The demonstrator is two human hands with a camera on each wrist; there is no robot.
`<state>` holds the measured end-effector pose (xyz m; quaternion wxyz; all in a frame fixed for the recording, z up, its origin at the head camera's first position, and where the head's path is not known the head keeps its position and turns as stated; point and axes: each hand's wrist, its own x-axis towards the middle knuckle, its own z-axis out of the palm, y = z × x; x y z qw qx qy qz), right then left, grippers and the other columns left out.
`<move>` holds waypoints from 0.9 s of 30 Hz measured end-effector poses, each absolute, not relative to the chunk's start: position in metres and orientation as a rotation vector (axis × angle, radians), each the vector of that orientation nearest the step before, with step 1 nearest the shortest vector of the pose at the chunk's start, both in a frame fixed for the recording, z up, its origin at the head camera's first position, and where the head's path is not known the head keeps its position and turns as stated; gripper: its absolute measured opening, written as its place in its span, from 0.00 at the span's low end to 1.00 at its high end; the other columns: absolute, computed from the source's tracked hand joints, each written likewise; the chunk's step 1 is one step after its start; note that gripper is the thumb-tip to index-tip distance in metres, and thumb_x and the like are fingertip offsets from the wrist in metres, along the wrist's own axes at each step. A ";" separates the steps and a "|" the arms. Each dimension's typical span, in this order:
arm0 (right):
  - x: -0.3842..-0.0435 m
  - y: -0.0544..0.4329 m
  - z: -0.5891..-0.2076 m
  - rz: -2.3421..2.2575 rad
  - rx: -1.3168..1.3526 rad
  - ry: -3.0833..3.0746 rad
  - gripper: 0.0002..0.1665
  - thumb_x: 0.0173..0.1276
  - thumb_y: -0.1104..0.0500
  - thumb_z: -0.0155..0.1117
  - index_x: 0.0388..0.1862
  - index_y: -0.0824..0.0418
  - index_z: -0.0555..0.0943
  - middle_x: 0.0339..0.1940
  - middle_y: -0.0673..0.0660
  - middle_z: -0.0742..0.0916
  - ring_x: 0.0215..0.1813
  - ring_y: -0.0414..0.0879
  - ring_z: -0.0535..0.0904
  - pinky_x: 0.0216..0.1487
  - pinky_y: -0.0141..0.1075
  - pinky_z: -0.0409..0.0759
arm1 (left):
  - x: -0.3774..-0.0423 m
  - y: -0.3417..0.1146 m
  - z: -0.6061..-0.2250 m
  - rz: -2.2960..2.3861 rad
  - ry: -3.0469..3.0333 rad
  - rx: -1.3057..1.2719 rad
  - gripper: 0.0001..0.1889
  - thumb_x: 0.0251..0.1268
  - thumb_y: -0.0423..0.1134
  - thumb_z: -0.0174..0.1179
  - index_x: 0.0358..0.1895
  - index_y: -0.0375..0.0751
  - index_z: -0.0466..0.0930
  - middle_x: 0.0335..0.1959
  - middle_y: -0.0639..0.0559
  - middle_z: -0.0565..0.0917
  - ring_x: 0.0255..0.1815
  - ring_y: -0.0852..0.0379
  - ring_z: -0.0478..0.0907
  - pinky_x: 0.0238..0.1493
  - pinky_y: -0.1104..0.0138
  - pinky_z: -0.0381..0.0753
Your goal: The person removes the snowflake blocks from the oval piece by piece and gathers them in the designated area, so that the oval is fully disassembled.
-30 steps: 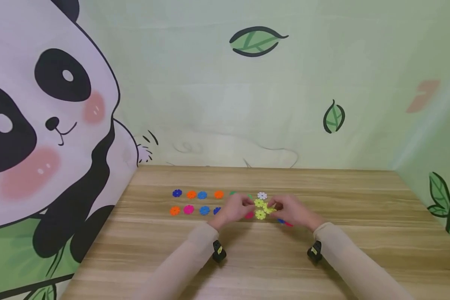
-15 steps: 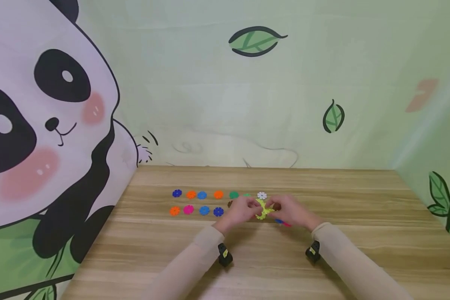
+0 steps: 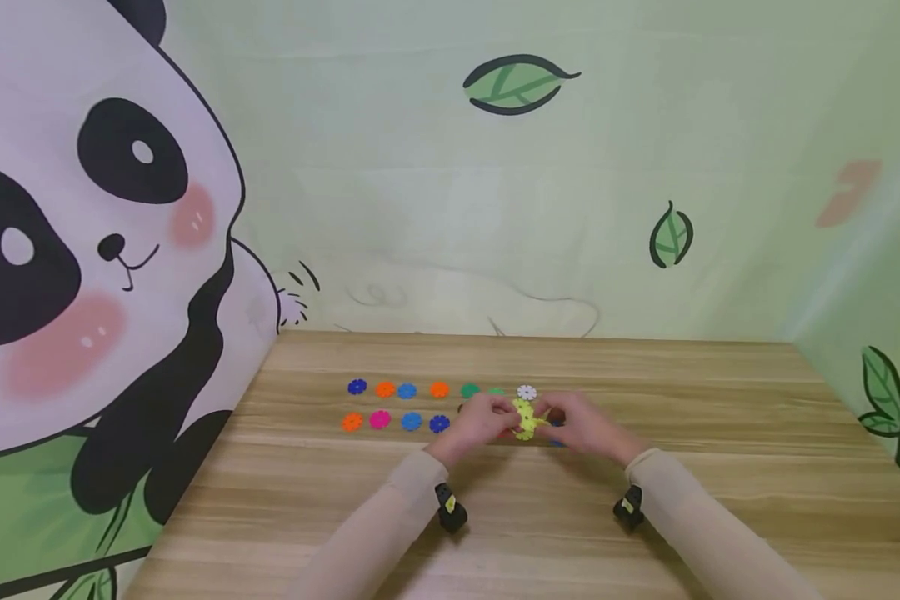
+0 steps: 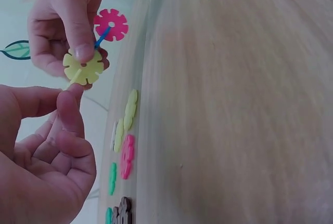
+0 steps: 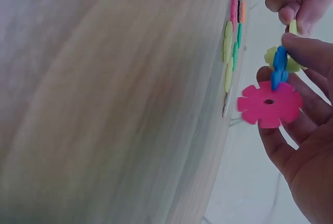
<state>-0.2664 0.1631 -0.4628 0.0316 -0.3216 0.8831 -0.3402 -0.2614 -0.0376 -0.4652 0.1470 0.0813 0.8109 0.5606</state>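
In the head view, my left hand (image 3: 482,425) and right hand (image 3: 583,423) meet above the table. My right hand's thumb and fingers grip a small joined chain of notched plastic discs: a yellow disc (image 4: 87,68), a blue disc (image 5: 280,68) and a pink disc (image 5: 269,104). Pinched between my left thumb and fingertip is another yellow disc (image 5: 293,26), seen edge-on. It meets the yellow disc of the chain at the rim. Fingers hide how deeply the two are slotted together.
Loose notched discs lie in two rows on the wooden table (image 3: 315,500), among them a dark blue disc (image 3: 357,387), an orange disc (image 3: 352,422) and a white disc (image 3: 527,392). Some are hidden behind my hands. A panda-printed wall backs the table.
My left hand has moved right, towards my right hand, bringing its yellow disc against the chain. My right hand has stayed nearly in place, turning the chain slightly.
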 end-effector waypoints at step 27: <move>-0.270 0.164 -0.469 -1.084 -1.091 2.680 0.06 0.61 0.67 0.67 0.32 0.57 0.79 0.35 0.48 0.83 0.37 0.44 0.76 0.39 0.36 0.75 | -0.264 -0.034 -0.467 1.570 2.367 0.229 0.06 0.59 0.35 0.65 0.33 0.39 0.76 0.27 0.52 0.78 0.26 0.58 0.73 0.26 0.70 0.71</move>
